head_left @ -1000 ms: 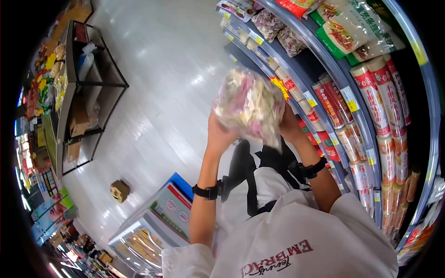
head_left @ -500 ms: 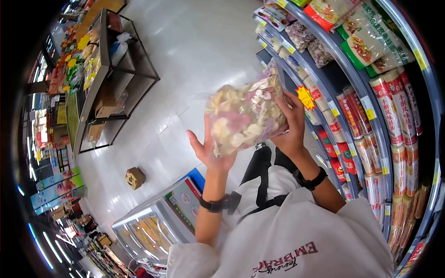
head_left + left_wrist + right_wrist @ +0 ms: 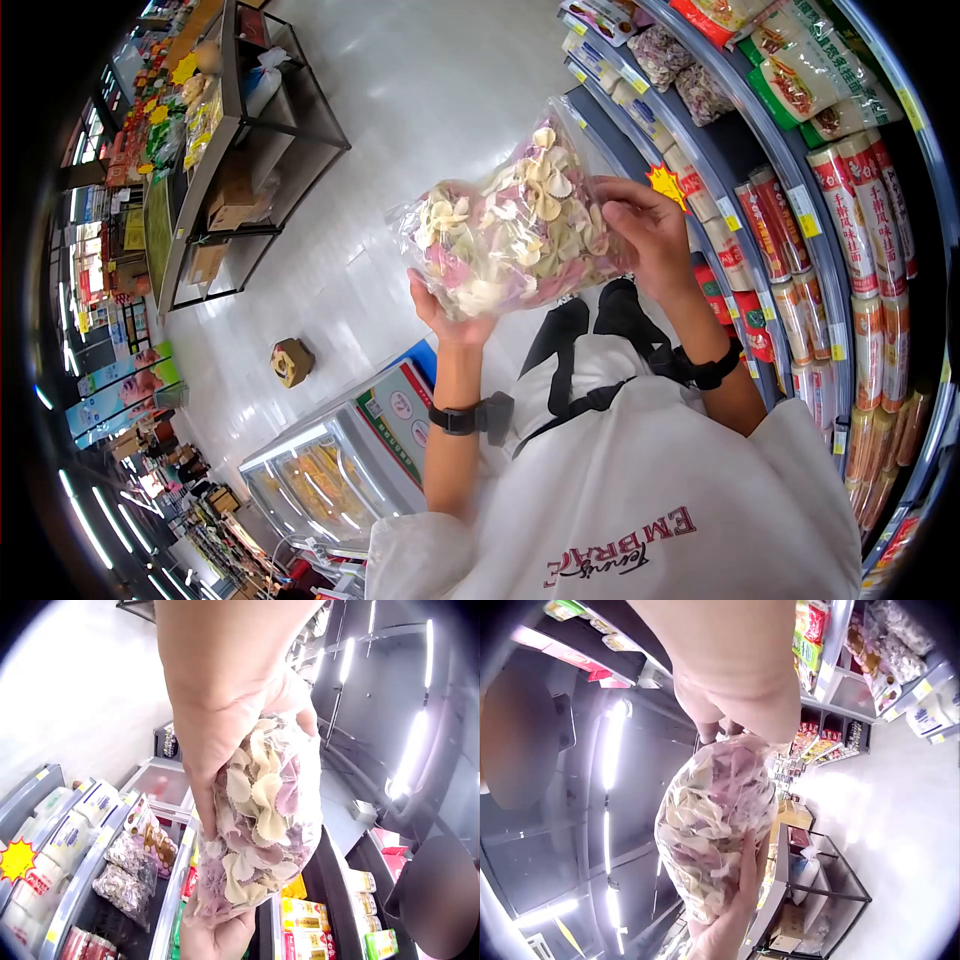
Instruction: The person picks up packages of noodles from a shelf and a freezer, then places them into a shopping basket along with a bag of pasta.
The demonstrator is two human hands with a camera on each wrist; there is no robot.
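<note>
A clear plastic bag of bow-shaped pasta (image 3: 520,225), cream, pale green and pink-purple, is held up in front of the body, its broad face toward the head camera. My left hand (image 3: 452,312) grips its lower left end, thumb on the near side, other fingers hidden behind. At the right end, my right hand (image 3: 650,235) holds the bag with its thumb near the edge. The left wrist view has the pasta bag (image 3: 259,817) between my left hand (image 3: 225,705) and my right hand (image 3: 221,937). In the right wrist view, fingers of the left hand (image 3: 731,919) lie along the bag.
Curved shelves on the right hold noodle packs (image 3: 840,220) and more pasta bags (image 3: 660,55). A glass-topped freezer (image 3: 330,470) stands at lower left, a produce stand (image 3: 235,140) at upper left. A small box (image 3: 292,362) sits on the floor.
The bag has turned and tilted, its face now showing clearly where it was blurred. The right hand has shifted right and curled more round the bag's end. The shelves appear farther right in view.
</note>
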